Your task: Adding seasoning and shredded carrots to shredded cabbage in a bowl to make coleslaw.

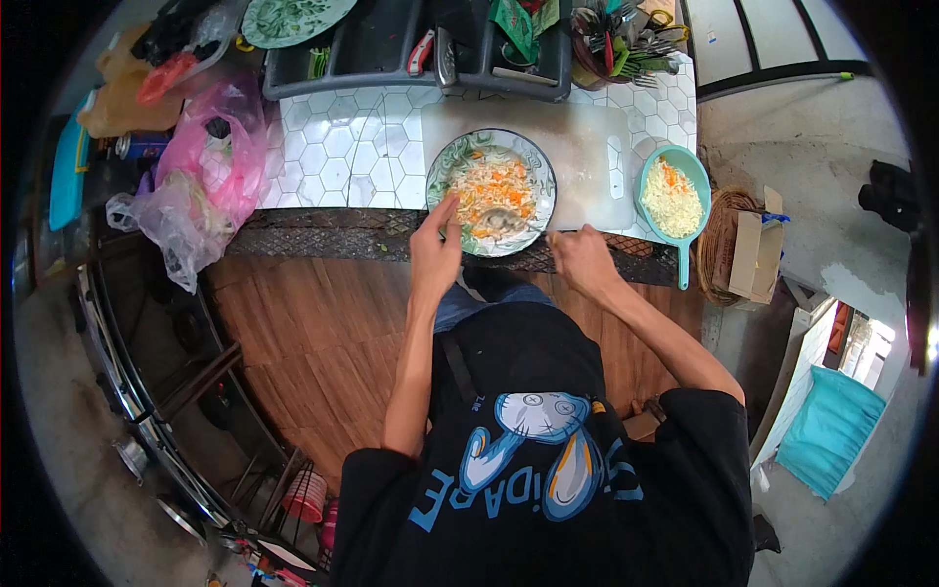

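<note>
A green-and-white patterned plate with a dark rim lies on a white cutting board, its near edge reaching over the counter's front. Chopped food in white and orange bits covers its middle. My left hand touches the plate's left side, fingertips at the food. A metal spoon rests its bowl in the food, and my right hand grips the handle end at the plate's lower right. To the right, a turquoise handled strainer or bowl holds pale shredded food with some orange pieces.
Behind the board stands a grey divided tray with a red-handled knife. A container of cutlery is at the back right. Pink and clear plastic bags hang over the left edge. A cardboard box sits in a wicker basket at right.
</note>
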`<state>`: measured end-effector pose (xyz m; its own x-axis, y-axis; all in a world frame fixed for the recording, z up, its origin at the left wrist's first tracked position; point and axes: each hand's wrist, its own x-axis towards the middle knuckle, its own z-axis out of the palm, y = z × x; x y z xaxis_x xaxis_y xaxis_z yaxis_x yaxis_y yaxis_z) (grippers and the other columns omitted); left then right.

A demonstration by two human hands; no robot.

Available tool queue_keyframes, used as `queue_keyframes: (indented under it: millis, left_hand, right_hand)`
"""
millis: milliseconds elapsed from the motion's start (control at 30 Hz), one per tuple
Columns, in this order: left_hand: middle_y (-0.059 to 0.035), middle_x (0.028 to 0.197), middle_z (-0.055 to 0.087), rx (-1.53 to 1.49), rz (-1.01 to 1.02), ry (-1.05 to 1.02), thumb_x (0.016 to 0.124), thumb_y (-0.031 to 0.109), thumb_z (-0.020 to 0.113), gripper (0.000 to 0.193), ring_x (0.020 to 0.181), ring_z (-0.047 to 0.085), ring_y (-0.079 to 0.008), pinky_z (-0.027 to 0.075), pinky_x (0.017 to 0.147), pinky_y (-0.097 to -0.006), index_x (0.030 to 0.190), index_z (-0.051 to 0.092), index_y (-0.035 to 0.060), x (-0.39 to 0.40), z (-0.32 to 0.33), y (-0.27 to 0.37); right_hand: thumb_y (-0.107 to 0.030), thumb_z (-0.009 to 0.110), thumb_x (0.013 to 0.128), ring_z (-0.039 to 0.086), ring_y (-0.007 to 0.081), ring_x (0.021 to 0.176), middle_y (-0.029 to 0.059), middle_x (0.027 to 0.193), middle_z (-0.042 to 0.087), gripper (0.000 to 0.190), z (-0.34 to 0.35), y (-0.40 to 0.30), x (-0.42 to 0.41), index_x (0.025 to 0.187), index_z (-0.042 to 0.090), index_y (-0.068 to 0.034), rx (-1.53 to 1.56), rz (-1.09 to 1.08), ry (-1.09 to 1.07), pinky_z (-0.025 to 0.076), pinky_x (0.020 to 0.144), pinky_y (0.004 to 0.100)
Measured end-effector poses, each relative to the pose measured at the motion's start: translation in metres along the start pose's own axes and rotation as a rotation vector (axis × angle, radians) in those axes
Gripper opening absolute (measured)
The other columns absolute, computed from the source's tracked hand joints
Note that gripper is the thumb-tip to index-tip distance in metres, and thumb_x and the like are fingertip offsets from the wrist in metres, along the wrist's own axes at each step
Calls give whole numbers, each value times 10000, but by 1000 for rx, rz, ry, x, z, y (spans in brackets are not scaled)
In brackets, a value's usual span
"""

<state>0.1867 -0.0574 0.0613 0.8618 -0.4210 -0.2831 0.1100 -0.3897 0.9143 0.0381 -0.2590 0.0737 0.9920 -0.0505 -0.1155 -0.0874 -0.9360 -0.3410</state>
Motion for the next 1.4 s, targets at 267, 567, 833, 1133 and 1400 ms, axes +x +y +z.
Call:
queue_keyframes:
  millis: [267,567,833,1133,1400]
  left_hand:
    - [-216,1367,499,153,245,21,853,-85,443,501,1234,525,-334,447,980,-376,1330,530,40,16,-2,-4]
    - [-119,827,624,-160,-158,303,896,75,632,188,761,636,-160,574,579,-279,1032,577,-42,-22,18,-54]
    - [-108,799,608,-309,-271,231,899,19,592,156,636,649,-165,565,549,-280,1009,536,-76,-18,25,-65]
    - [-86,731,600,-181,-239,183,895,-2,576,97,584,646,-155,510,520,-269,963,524,-47,-10,18,-59]
    - [-81,752,580,-147,-157,158,899,-8,565,98,567,631,-152,501,527,-268,980,520,-38,-8,18,-57]
  right_hand:
    - [-71,562,836,570,351,465,188,511,546,153,-32,-5,4,705,592,2,92,145,106,478,580,446]
    - [-57,551,769,616,363,545,215,560,584,106,-8,33,42,687,589,-3,-61,254,183,494,585,447]
    - [-80,565,819,574,345,527,165,549,564,123,-19,24,38,711,577,-22,-58,8,113,451,618,430]
    - [-78,574,785,597,266,592,79,615,605,118,1,52,95,897,591,-43,-257,-302,-58,429,698,377]
    - [-52,590,724,600,256,629,55,634,597,232,-23,61,105,956,591,-39,-285,-272,-85,418,703,379]
